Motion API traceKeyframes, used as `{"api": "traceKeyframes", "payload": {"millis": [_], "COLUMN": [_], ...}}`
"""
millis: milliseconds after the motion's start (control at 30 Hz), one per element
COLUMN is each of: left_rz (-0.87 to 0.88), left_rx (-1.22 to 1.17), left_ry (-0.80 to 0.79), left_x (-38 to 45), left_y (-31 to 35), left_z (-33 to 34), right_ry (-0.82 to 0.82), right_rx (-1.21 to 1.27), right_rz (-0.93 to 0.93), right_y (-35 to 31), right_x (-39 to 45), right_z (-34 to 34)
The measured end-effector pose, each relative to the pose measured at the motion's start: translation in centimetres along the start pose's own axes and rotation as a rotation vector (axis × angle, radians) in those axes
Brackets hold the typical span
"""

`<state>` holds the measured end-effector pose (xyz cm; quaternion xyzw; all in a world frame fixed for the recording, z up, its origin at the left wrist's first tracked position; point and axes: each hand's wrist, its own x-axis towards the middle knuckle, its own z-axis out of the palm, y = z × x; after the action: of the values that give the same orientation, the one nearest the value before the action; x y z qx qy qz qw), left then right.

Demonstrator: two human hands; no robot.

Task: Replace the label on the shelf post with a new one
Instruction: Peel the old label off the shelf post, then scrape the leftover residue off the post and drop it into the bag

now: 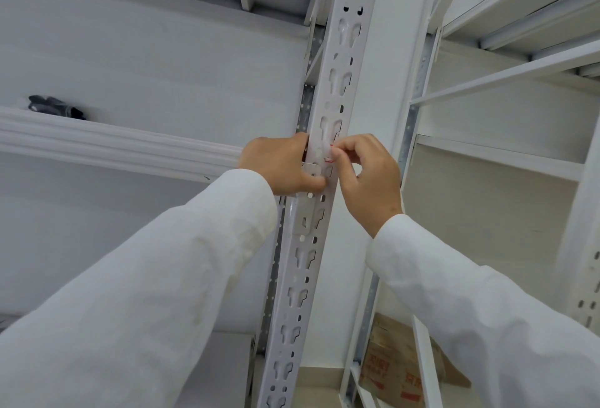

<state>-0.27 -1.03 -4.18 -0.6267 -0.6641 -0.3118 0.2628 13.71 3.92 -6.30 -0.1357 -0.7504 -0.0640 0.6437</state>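
**Both hands up on the post, label half hidden**

Most of the label (327,157) is covered by fingers: only a pale, red-edged strip shows on the face of the slotted shelf post (334,83). The right hand (367,177) pinches its edge between curled fingertips. The left hand (282,164) wraps round the post's left side, thumb pressed on the front just below the label. Any print on it is too small to read. Low right, a cardboard box (399,365) sits partly behind a white frame; its contents are out of sight.
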Motion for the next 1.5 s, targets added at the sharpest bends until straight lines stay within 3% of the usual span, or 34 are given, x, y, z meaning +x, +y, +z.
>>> {"api": "traceKeyframes", "payload": {"millis": [267,567,833,1033,1133,1267,1333,1400,1500], "left_rz": [0.006,-0.001,0.016,0.001,-0.003,0.192,0.264,0.208,-0.084], "left_rx": [0.009,0.016,0.035,0.065,0.115,0.075,0.080,0.082,0.055], "left_ry": [0.000,-0.002,-0.005,-0.019,0.014,0.325,0.376,0.322,0.167], "left_x": [0.0,-0.2,0.0,0.0,0.1,-2.0,-6.3,-11.9,-18.5], "left_y": [-0.1,0.1,-0.2,-0.5,0.1,-0.4,-3.1,-7.0,-12.5], "left_z": [-0.2,-0.1,0.0,0.1,-0.2,1.5,3.5,6.3,9.6], "right_ry": [0.019,-0.013,0.168,0.182,0.088,-0.094,-0.196,-0.309,-0.455], "right_rx": [0.146,0.103,0.171,0.220,0.185,0.156,0.194,0.213,0.229], "right_rz": [0.110,-0.001,0.184,0.251,0.173,0.055,0.067,0.081,0.080], "right_y": [-0.1,0.0,0.2,0.3,-0.1,-1.6,-2.8,-4.0,-5.6], "right_x": [0.1,-0.7,-0.3,0.1,-0.3,-0.3,-1.3,-3.5,-7.2], "right_z": [0.0,-0.4,-1.3,-2.0,-1.7,-1.4,-0.3,1.4,5.3]}}
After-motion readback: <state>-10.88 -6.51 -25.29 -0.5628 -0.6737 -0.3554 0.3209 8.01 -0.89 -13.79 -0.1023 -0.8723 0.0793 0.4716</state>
